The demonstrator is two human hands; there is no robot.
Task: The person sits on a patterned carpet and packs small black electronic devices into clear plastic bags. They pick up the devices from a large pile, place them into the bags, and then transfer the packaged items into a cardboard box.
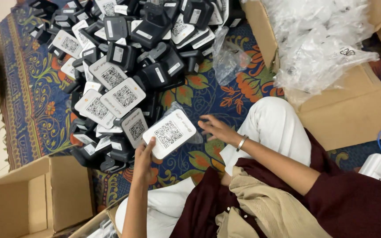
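Note:
My left hand (144, 156) grips a small black device with a white face carrying a square code pattern (169, 134), held just above the patterned rug. My right hand (215, 128) hovers to the right of the device with fingers spread, touching a clear plastic wrapper (196, 137) tucked behind it. A metal bangle circles my right wrist. Just beyond the held device lies a big heap of the same black-and-white devices (124, 66), many face up.
An open cardboard box (36, 198) stands at lower left. A larger box (353, 105) at upper right holds a mound of clear plastic bags (318, 39). A loose plastic bag (228, 57) lies on the blue floral rug (31, 88). My white-trousered knee (274, 123) is right of centre.

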